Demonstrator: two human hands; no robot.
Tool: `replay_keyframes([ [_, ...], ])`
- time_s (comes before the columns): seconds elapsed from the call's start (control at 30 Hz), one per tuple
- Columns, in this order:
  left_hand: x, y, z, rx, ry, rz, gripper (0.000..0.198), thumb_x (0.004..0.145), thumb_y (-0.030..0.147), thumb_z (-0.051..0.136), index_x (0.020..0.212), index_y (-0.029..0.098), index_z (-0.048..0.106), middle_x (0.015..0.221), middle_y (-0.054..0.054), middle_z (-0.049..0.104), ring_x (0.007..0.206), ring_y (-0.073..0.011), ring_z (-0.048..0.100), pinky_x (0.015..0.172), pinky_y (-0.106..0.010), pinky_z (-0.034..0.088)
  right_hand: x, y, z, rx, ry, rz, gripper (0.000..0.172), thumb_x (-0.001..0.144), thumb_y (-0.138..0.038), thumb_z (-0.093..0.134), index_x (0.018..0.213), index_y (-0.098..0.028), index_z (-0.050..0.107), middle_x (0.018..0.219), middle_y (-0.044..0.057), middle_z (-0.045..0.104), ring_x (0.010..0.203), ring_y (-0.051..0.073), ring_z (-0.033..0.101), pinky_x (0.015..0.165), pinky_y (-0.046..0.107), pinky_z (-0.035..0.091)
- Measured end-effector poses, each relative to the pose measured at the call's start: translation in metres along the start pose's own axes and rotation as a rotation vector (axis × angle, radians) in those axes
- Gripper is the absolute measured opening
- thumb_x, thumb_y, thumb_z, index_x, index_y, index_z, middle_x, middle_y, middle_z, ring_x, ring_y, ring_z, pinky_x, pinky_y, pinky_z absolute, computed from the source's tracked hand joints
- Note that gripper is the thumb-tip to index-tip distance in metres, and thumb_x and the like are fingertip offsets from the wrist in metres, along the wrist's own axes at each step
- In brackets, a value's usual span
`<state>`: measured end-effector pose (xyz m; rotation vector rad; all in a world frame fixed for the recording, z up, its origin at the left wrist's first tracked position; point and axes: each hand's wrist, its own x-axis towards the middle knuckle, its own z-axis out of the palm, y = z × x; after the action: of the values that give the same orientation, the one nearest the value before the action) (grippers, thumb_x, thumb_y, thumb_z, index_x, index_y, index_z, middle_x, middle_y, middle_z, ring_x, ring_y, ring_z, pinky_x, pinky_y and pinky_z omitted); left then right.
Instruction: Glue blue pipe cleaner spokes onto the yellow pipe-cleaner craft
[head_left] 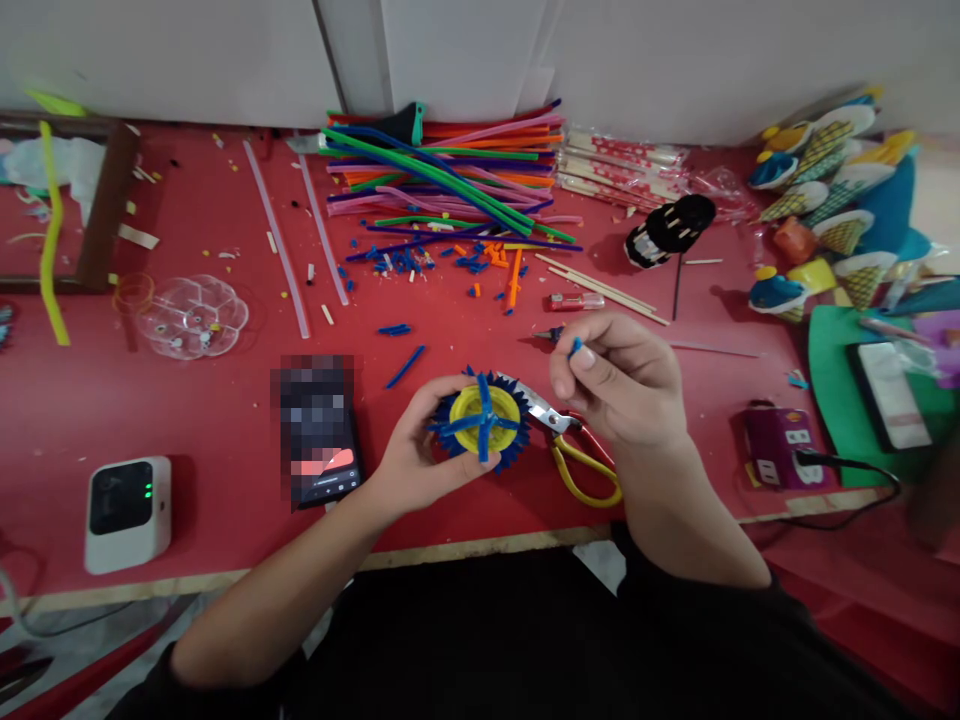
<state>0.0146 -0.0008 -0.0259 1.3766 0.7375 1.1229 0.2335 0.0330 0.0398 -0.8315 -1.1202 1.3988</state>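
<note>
My left hand (431,445) is closed around the edge of a round yellow and blue craft piece (517,408). Its yellow middle is ringed by dark blue spiky petals, and blue fuzzy strips cross over it. To the right, my right hand (626,385) is raised and pinches a small blue piece of pipe cleaner (576,346) between thumb and finger. Scissors (589,470) with yellow handles lie on the table between the hands, their blades partly behind the craft piece. Short blue pipe cleaner pieces (406,366) lie just beyond my left hand.
Coloured pipe cleaners (450,170) are piled at the back of the red table (225,420). A phone (322,430) and a white device (129,515) sit left. Farther right are a black figure (670,232), a purple power socket (787,445) and several cone-shaped crafts (840,230).
</note>
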Motion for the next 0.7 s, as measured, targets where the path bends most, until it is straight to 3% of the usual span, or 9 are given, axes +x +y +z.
replay_keyframes([
  [0.1, 0.0, 0.0, 0.0, -0.002, -0.019, 0.018, 0.063, 0.085, 0.026, 0.087, 0.14, 0.038, 0.06, 0.132, -0.006, 0.069, 0.11, -0.0226, 0.075, 0.089, -0.035, 0.067, 0.001, 0.002, -0.003, -0.007, -0.029, 0.016, 0.013, 0.095, -0.031, 0.078, 0.105, -0.024, 0.08, 0.068, -0.003, 0.073, 0.042, 0.004, 0.05, 0.035, 0.016, 0.034],
  [0.3, 0.001, -0.001, 0.0, 0.089, -0.027, 0.061, 0.064, 0.083, 0.025, 0.087, 0.14, 0.034, 0.06, 0.134, -0.009, 0.067, 0.114, -0.0242, 0.073, 0.092, -0.036, 0.065, 0.004, 0.005, -0.006, 0.055, -0.068, 0.053, 0.011, 0.095, -0.034, 0.077, 0.094, -0.024, 0.072, 0.075, -0.002, 0.078, 0.043, 0.007, 0.062, 0.031, 0.016, 0.036],
  [0.43, 0.001, -0.001, -0.001, 0.242, 0.001, 0.071, 0.056, 0.084, 0.034, 0.085, 0.136, 0.034, 0.063, 0.131, -0.01, 0.07, 0.131, -0.0324, 0.063, 0.11, -0.054, 0.053, 0.004, 0.006, -0.007, 0.007, -0.015, 0.084, 0.024, 0.095, -0.046, 0.076, 0.091, -0.024, 0.066, 0.065, -0.004, 0.073, 0.034, 0.007, 0.054, 0.029, 0.016, 0.034],
  [0.53, 0.001, -0.001, 0.0, 0.286, 0.004, 0.054, 0.051, 0.085, 0.035, 0.083, 0.133, 0.032, 0.063, 0.128, -0.009, 0.071, 0.139, -0.0353, 0.057, 0.12, -0.063, 0.041, 0.004, 0.009, -0.008, -0.023, 0.018, 0.009, 0.022, 0.097, -0.044, 0.074, 0.091, -0.024, 0.068, 0.057, -0.007, 0.065, 0.032, 0.005, 0.045, 0.03, 0.017, 0.03],
  [0.7, -0.001, -0.005, 0.004, 0.161, 0.029, -0.068, 0.053, 0.086, 0.026, 0.081, 0.133, 0.029, 0.058, 0.132, -0.011, 0.068, 0.114, -0.0255, 0.07, 0.094, -0.042, 0.06, 0.006, 0.013, -0.009, -0.049, 0.011, -0.079, 0.018, 0.096, -0.04, 0.076, 0.09, -0.025, 0.07, 0.05, -0.011, 0.048, 0.037, 0.006, 0.038, 0.035, 0.018, 0.03],
])
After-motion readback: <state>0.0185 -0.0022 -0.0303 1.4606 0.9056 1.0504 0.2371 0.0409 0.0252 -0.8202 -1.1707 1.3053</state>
